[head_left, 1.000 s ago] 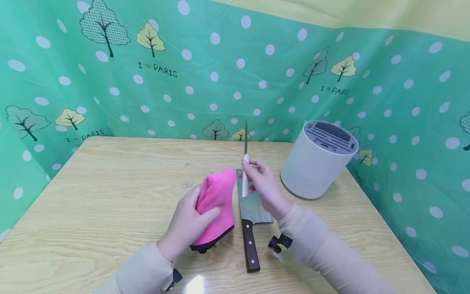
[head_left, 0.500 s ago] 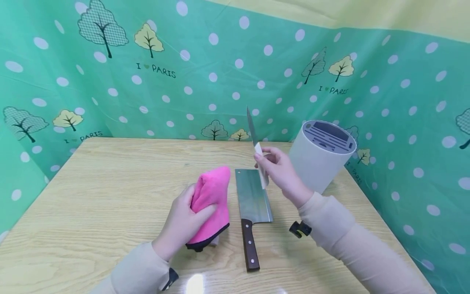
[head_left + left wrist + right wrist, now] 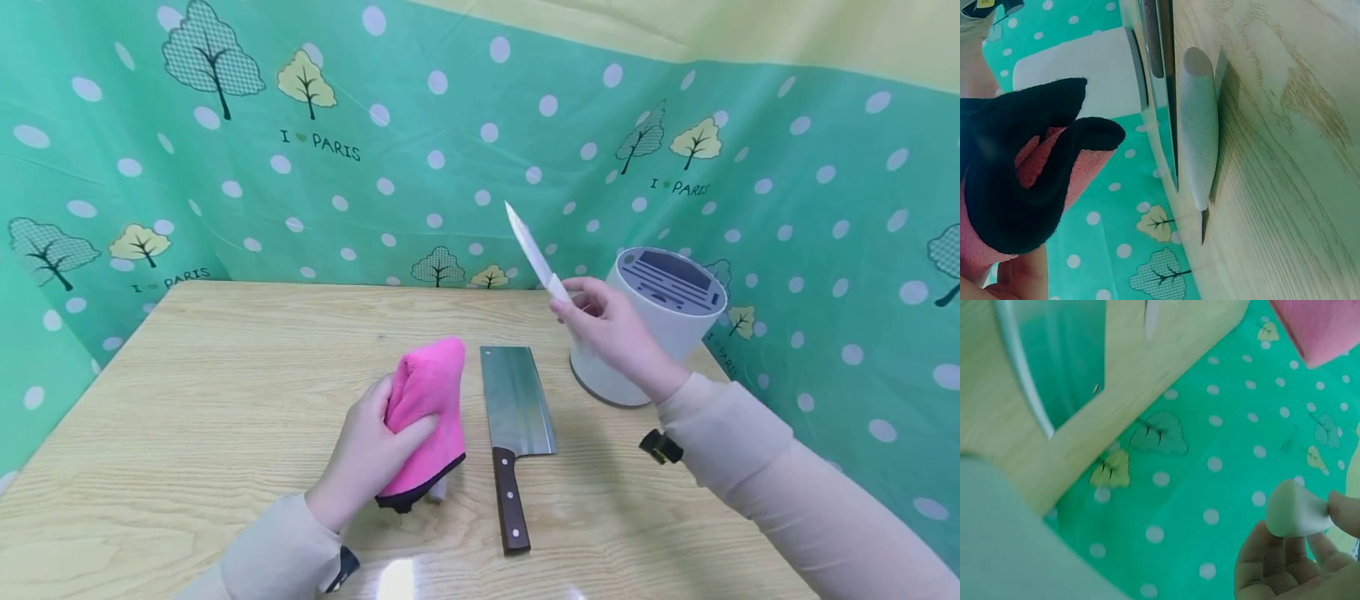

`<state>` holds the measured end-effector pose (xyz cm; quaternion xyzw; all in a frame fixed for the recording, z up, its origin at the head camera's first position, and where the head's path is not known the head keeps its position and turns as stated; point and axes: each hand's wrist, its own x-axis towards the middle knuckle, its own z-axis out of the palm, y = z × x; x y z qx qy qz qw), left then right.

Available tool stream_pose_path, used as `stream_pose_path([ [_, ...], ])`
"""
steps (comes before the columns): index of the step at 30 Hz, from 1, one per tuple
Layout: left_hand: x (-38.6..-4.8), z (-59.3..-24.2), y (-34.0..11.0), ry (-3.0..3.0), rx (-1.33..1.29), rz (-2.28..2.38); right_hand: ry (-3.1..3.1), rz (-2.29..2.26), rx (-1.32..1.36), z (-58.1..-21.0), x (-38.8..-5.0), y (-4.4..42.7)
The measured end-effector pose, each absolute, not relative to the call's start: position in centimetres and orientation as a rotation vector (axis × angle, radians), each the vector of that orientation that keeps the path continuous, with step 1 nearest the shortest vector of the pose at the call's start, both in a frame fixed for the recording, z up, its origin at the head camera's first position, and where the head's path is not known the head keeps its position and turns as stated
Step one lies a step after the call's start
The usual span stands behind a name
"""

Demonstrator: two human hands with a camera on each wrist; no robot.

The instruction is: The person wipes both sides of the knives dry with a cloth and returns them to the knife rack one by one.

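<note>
Pink cloth (image 3: pixel 431 417), lower centre: grasped by fingers of the left hand (image 3: pixel 367 454). Cleaver (image 3: pixel 517 400), to its right: flat on the worktop (image 3: pixel 225 392). Knife (image 3: pixel 532 252), right of centre: gripped by fingers of the right hand (image 3: pixel 611 329), tip up. Block (image 3: pixel 670 325), right: standing behind that hand.

wooden table (image 3: pixel 247 375): cleaver (image 3: pixel 517 408), pale-handled knife (image 3: pixel 1199 131), white knife block (image 3: pixel 677 325).

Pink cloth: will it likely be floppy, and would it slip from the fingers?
The pink cloth is probably floppy, since its black edging curves loosely; likely light, being soft-looking fabric; and unlikely to slip, given its fuzzy-looking surface.
</note>
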<state>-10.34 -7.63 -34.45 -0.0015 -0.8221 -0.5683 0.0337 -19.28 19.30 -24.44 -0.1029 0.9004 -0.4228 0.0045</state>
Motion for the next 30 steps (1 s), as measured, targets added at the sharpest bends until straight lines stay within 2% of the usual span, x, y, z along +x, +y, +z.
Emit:
stream_pose_path([
  [10,-10.3,-34.6,-8.1,-2.538,-0.012,-1.728,3.008,-0.946,-0.21,-20.7,-19.4,22.7],
  [22,-10.3,-34.7,-8.5,-2.553,-0.009,-1.681,3.045,-0.73,-0.122,-16.6,-20.7,27.3],
  [30,-10.2,-34.8,-8.8,-2.543,-0.022,-1.669,3.031,-0.53,-0.108,-14.6,-21.7,28.8],
])
